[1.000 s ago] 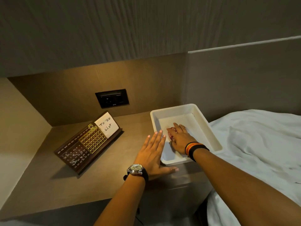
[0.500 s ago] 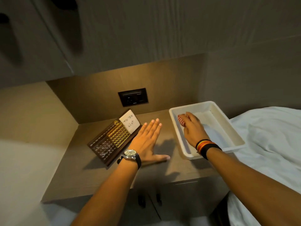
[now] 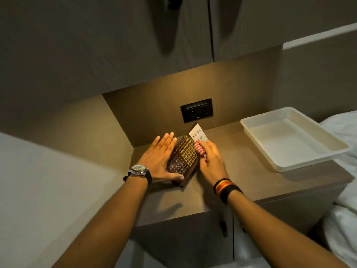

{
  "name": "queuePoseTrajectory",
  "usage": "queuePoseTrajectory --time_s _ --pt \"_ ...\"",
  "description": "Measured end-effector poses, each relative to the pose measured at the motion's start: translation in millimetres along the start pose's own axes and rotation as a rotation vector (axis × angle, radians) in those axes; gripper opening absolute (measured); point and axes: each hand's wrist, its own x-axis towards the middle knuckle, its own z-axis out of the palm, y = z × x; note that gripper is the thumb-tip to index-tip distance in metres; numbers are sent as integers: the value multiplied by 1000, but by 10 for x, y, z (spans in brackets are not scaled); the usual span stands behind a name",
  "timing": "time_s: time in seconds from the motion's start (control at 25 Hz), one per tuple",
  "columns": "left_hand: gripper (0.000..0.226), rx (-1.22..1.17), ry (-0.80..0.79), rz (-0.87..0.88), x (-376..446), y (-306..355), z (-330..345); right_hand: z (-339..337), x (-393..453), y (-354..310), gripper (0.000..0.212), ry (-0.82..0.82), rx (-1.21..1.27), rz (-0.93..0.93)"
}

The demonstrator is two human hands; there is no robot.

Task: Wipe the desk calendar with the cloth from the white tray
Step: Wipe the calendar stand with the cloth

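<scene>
The dark wooden desk calendar [image 3: 183, 161], with a gold grid and a white "To do list" note [image 3: 198, 134], stands tilted on the brown bedside counter [image 3: 241, 171]. My left hand [image 3: 158, 158] lies flat against its left side, thumb under the near corner, steadying it. My right hand [image 3: 210, 161] presses a small red-and-white striped cloth [image 3: 200, 149] against the calendar's right edge. The white tray [image 3: 293, 140] sits to the right with nothing in it.
A black socket plate [image 3: 197, 112] is on the back wall behind the calendar. Cabinet doors [image 3: 116, 45] hang overhead. White bedding [image 3: 345, 209] lies at the right edge, and a cupboard with two small handles [image 3: 224, 227] is below the counter.
My right hand has lifted the striped cloth out of the tray and carried it left to the calendar. My left hand has moved from the counter to the calendar's left side.
</scene>
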Motion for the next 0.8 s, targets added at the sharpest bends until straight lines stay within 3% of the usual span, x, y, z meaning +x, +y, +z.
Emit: queuePoseTrajectory --time_s 0.24,0.68,0.8 --pt "150 9 -72 98 24 -338 265 749 -237 -39 57 85 83 79" --pt "137 -264 13 200 182 -301 391 1202 -224 7 66 175 151 93" --pt "135 -279 11 213 187 -312 404 1263 -388 10 65 139 103 -17"
